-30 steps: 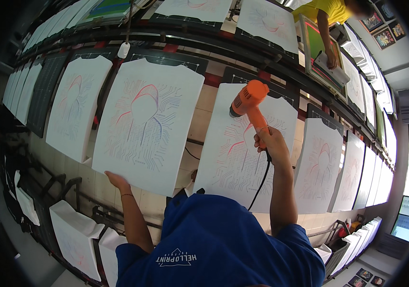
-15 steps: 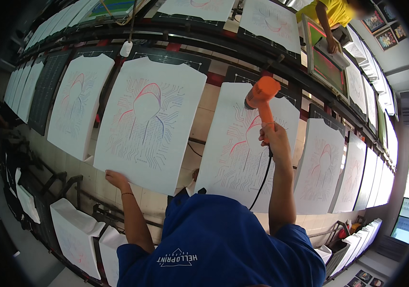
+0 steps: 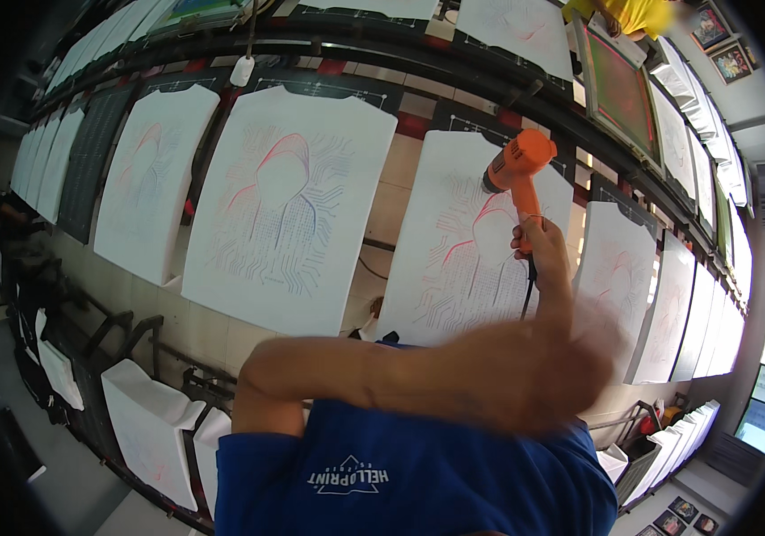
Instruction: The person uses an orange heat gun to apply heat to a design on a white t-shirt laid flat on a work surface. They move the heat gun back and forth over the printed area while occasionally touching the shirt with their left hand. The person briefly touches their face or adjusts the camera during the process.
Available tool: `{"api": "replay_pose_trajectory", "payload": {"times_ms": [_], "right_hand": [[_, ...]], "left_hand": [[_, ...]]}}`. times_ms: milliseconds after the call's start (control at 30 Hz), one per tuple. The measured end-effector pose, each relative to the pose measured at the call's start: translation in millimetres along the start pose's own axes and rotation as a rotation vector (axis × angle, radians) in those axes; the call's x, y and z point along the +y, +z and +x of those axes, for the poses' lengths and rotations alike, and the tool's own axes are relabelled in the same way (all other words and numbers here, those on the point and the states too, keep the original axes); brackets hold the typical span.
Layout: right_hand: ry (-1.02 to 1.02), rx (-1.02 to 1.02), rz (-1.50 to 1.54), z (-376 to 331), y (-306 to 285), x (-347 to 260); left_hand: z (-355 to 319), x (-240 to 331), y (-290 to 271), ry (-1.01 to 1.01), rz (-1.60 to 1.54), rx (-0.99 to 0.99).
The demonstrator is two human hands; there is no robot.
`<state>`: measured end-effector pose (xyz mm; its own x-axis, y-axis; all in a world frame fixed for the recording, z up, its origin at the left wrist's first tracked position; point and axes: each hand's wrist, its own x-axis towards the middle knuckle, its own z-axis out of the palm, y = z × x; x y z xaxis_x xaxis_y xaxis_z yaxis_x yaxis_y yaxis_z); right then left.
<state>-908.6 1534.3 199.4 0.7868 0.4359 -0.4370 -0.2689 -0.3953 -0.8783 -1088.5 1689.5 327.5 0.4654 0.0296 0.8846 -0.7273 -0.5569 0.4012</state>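
An orange heat gun [image 3: 523, 161] is in my right hand [image 3: 545, 243], its fingers wrapped round the handle. The dark nozzle points left over a white T-shirt [image 3: 418, 232] with a red and blue line print. A black cord runs down from the handle. My left forearm crosses in front of my body, and my left hand [image 3: 588, 362] is a blur by my right forearm; its fingers cannot be made out. To the left lies another white printed T-shirt [image 3: 222, 250] on a dark board, with neither hand on it.
More printed shirts [image 3: 152, 179] lie on boards to both sides. A dark rail [image 3: 356, 54] runs along the far side. At the far right stand a framed screen [image 3: 619, 89] and a person in yellow [image 3: 628, 13]. A white plug-like block [image 3: 242, 71] hangs from a cord.
My left hand has left the lower edge of the left shirt and swung right across my body. The heat gun has shifted slightly right in view. The person in yellow has drawn back from the screen.
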Motion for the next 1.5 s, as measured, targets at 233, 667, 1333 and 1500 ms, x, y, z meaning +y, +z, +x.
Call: {"api": "replay_pose_trajectory", "payload": {"times_ms": [233,667,1333,1500], "right_hand": [[0.059,-0.143,-0.071,-36,11,-5],[0.062,-0.207,-0.068,-42,29,4],[0.095,-0.113,-0.042,-69,2,3],[0.131,-0.178,-0.062,-82,7,17]], "left_hand": [[55,79,69,0.444,-0.236,0.038],[55,124,104,0.557,-0.292,0.093],[49,135,89,0.754,-0.299,0.017],[29,116,69,0.963,-0.169,0.003]]}}
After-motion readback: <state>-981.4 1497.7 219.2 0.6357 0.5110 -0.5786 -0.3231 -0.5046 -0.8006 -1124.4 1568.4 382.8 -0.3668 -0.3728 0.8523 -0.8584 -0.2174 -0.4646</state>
